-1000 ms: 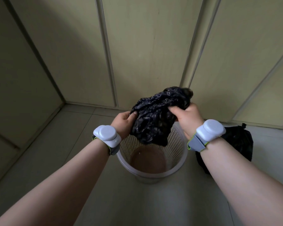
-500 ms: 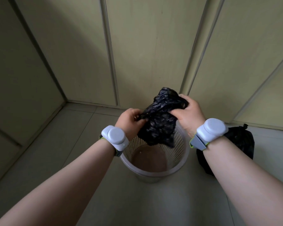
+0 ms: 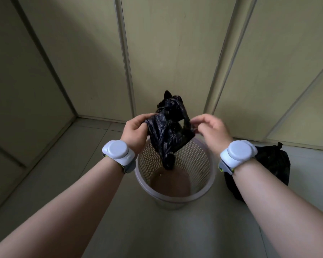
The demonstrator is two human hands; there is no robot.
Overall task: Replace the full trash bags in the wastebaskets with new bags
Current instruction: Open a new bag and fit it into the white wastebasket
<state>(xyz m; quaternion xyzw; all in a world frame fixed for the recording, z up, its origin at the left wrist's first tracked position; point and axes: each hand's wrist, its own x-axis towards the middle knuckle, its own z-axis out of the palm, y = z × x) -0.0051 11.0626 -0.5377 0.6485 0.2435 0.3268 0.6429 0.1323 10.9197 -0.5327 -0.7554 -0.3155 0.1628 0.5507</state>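
Observation:
A crumpled new black bag (image 3: 169,127) hangs over the white mesh wastebasket (image 3: 199,159), its lower tip dangling just inside the rim. My left hand (image 3: 136,131) pinches the bag's left edge. My right hand (image 3: 210,131) pinches its right edge with thumb and forefinger, the other fingers loose. The basket stands on the floor with no liner, its brownish bottom bare. A full, tied black trash bag (image 3: 270,164) sits on the floor to the right of the basket, partly hidden behind my right forearm.
Pale closet doors (image 3: 166,53) close off the space just behind the basket and along the left side. Tiled floor (image 3: 78,155) stretches to the left and in front of the basket.
Both hands have spread apart and shifted their grip to the bag's edges. The bag now hangs lower and narrower, with its tip inside the basket.

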